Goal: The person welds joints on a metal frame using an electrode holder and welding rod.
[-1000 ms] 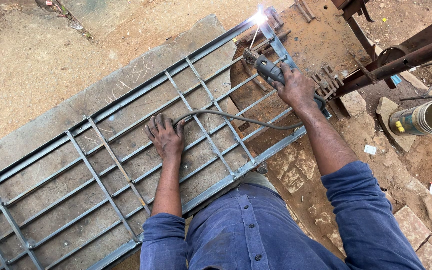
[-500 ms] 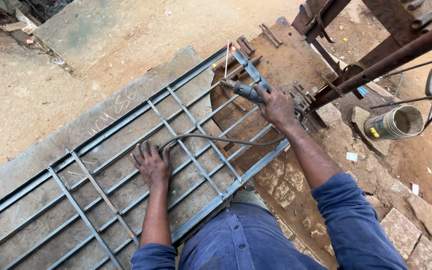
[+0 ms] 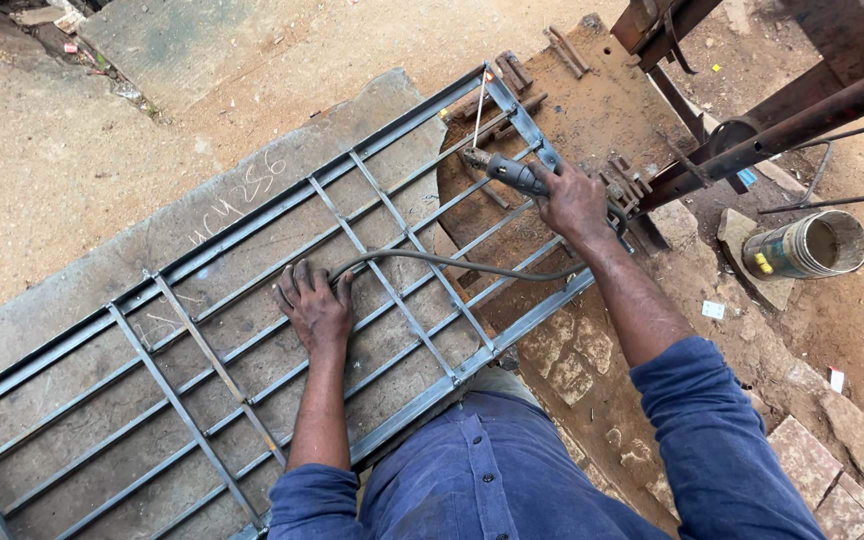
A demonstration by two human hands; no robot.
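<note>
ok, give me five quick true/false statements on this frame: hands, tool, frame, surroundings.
1. The right hand holds a grey-handled welding electrode holder with a thin rod in it. True.
2. The left hand grips the dark cable. False: it lies flat, palm down, on the grey metal grille frame; the cable passes beside it.
3. A bright welding arc shows at the rod tip. False: no arc or spark is visible.
4. A cylindrical tin can lies on its side to the right of the frame. True.
5. The grille frame stands upright against a wall. False: it lies flat over a stone slab and a rusty metal plate.
</note>
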